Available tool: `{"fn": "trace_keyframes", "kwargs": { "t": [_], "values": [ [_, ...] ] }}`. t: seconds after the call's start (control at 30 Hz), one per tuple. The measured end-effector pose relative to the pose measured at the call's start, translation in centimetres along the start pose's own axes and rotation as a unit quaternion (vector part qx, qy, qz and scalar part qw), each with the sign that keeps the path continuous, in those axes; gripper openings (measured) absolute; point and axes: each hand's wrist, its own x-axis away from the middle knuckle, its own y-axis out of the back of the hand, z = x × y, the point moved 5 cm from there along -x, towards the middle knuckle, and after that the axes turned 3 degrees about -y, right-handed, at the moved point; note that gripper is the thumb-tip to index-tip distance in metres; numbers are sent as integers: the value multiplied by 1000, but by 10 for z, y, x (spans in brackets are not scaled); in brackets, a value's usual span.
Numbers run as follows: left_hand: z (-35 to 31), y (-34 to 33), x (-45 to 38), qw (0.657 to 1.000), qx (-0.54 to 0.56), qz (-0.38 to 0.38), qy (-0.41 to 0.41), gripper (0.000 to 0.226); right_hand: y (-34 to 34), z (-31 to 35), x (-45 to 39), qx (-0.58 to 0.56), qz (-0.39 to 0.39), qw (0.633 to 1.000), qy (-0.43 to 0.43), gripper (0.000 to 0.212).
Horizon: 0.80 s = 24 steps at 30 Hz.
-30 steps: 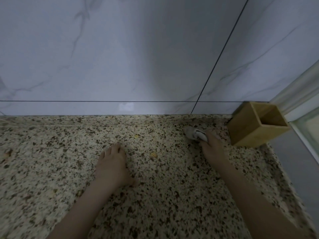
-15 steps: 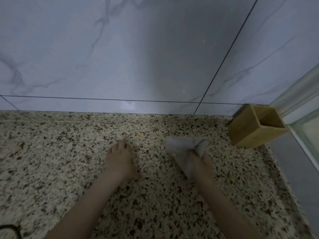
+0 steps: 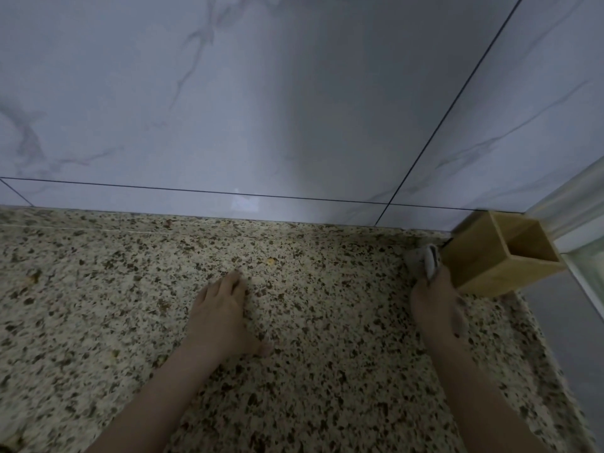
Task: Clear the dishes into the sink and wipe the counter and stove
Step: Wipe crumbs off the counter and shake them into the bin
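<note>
Wall [image 3: 261, 103]: pale marbled tile with dark grout lines, meeting the worktop along its far edge.

Counter [image 3: 310, 371]: speckled granite, filling the lower half of the head view. A few pale yellowish crumbs [image 3: 270, 262] lie on it toward the back, just beyond the left fingertips. No dishes, sink or stove appear in this view, so the step in hand is judged to be the counter wipe.

Wooden box [image 3: 496, 259]: open-topped, two compartments, standing in the far right corner where counter meets wall and window frame.

Left hand [image 3: 219, 313]: flat on the counter, palm down, fingers straight and together, holding nothing (apparently bracing).

Right hand [image 3: 434, 308]: fingers curled round a bunched grey cloth [image 3: 425, 260], pressing it to the counter.

Governing relation: the cloth protrudes from the fingers directly away from the person, toward the wall, and its right side lies against or just beside the near-left wall of the box; actual contact cannot be confirmed. The crumbs lie well to the left of the cloth, nearer the left hand than the right. Judgement: any sweep must run leftward across the counter, as the box blocks travel to the right.
</note>
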Motion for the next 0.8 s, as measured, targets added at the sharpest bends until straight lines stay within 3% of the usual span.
{"fn": "trace_keyframes", "kwargs": {
  "t": [0.1, 0.2, 0.33, 0.47, 0.8],
  "values": [
    [1, -2, -1, 1000, 3, -5, -1, 132, -19, 6, -14, -53, 17, 998, -17, 15],
    [1, -2, -2, 1000, -3, -12, 0, 131, -32, 14, -18, -69, 34, 997, -21, 10],
    [1, -3, -3, 1000, 2, -19, -1, 130, -40, 19, -13, -38, 35, 999, 8, 35],
    [1, -2, -2, 1000, 5, -20, -1, 129, -56, 36, 7, -67, 103, 991, 44, 15],
    [3, -1, 0, 1000, 19, -18, -9, 129, -91, 75, 50, -158, 231, 955, 103, 28]
  ]
}}
